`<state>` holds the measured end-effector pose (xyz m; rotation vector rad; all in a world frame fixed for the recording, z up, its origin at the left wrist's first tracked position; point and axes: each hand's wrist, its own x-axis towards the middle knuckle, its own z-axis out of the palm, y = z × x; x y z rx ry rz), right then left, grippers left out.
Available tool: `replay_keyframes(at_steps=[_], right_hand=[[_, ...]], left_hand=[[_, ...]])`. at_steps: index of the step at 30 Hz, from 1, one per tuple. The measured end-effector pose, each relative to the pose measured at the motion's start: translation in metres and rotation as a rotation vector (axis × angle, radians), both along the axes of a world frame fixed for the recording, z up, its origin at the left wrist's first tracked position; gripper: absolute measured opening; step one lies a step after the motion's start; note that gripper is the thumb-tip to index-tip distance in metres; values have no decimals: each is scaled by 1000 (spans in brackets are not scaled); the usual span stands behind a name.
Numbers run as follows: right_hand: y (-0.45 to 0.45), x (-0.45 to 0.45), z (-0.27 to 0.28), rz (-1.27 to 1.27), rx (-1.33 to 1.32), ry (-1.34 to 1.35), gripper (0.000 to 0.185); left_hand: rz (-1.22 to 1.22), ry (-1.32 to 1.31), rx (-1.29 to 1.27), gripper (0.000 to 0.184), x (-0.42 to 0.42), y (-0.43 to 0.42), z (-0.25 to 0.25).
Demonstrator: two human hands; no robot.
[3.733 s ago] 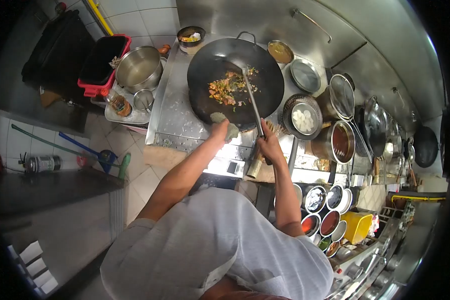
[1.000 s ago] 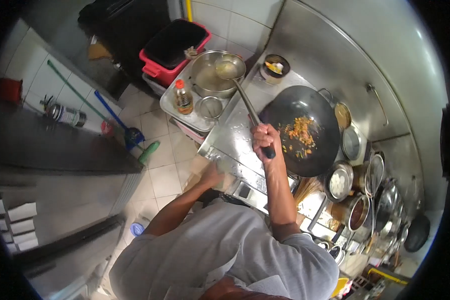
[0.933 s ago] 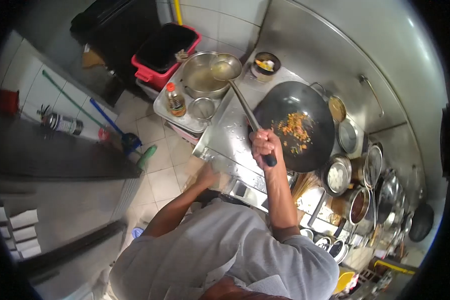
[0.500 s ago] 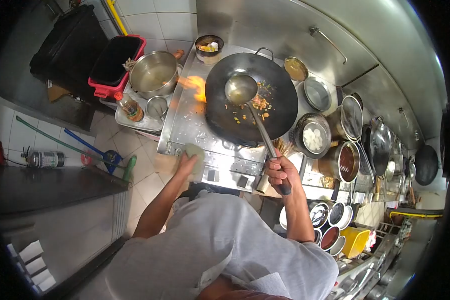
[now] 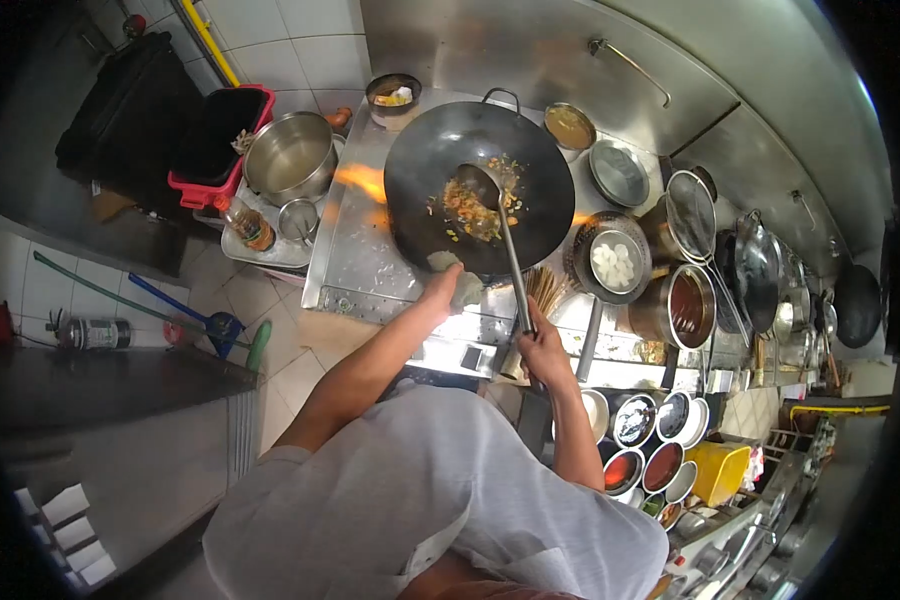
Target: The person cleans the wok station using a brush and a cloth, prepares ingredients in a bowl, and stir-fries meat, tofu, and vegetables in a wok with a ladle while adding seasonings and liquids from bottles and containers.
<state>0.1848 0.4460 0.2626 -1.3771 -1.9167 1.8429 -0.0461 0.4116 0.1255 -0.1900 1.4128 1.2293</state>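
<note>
A large dark wok (image 5: 420,155) sits over the burner, with orange flame (image 5: 363,182) showing at its left side. Chopped orange and green food (image 5: 467,212) is spread over its bottom. My right hand (image 5: 543,350) is wrapped round the handle of a long ladle (image 5: 511,262), whose bowl lies tilted among the food. My left hand (image 5: 442,291) is closed on a pale folded cloth (image 5: 467,292) at the wok's near rim. The cloth partly hides that rim and the fingers, and I cannot tell whether a wok handle is under it.
Right of the wok are a bamboo brush (image 5: 544,288), a pan of white pieces (image 5: 615,265), a pot of reddish-brown liquid (image 5: 690,305) and a wire strainer (image 5: 690,215). A steel pot (image 5: 290,155) and a bottle (image 5: 249,225) stand left. Several sauce bowls (image 5: 662,466) are near my right elbow.
My left hand has carried the cloth from the stove's front edge to the wok's near rim. The ladle has turned over and gone down into the food, and my right hand is slightly lower.
</note>
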Motion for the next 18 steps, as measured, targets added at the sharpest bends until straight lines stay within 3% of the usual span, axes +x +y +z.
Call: replay_keyframes(at_steps=[4, 6, 8, 13, 15, 18], right_hand=[[-18, 5, 19, 65, 143, -119, 76], [-14, 7, 4, 92, 233, -61, 76], [-8, 5, 11, -49, 33, -106, 76], [-6, 5, -3, -153, 60, -53, 78], [2, 7, 7, -158, -114, 62, 79], [14, 5, 2, -124, 9, 87, 78]], left_hand=[[39, 35, -24, 37, 2, 0, -5], [38, 16, -35, 36, 4, -1, 2], [52, 6, -41, 35, 4, -3, 10], [44, 21, 24, 34, 3, -5, 17], [36, -9, 47, 33, 3, -5, 19], [42, -17, 79, 31, -2, -3, 10]])
